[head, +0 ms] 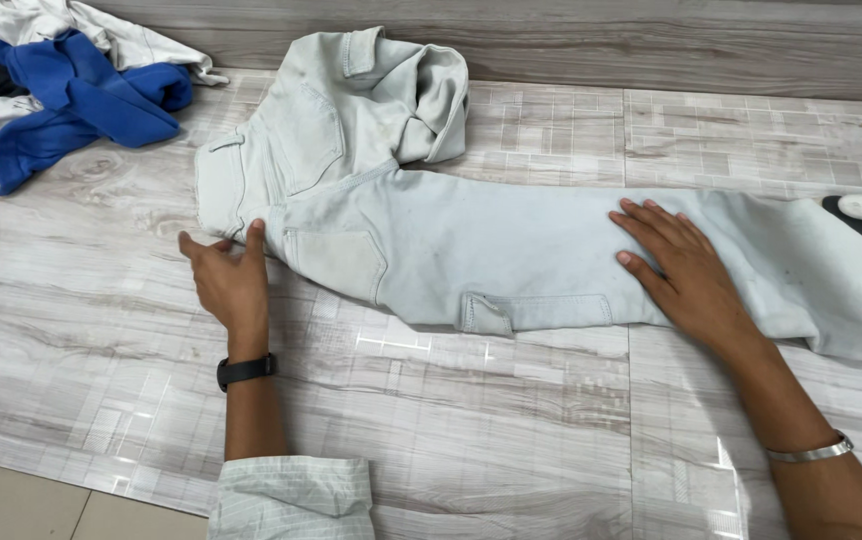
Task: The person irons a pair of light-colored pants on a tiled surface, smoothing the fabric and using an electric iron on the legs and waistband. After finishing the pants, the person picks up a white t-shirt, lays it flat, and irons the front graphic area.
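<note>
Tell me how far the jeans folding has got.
Early. Done: the pale jeans lie flat, one leg bunched at the top. In hand: left hand at the waistband, right hand pressing the leg. Left: no full fold yet; the clothes pile sits untouched.

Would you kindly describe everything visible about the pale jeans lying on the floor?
The pale jeans are very light grey-blue denim, faintly soiled. They lie flat on the wood-patterned floor, waist to the left, one leg stretched right, the other bunched up near the wall. Back pockets, belt loops and seams show. The left hand touches the waist edge with its fingertips; the right hand presses palm-down on the stretched leg. The leg's end reaches a dark item with a white part at the right edge.
</note>
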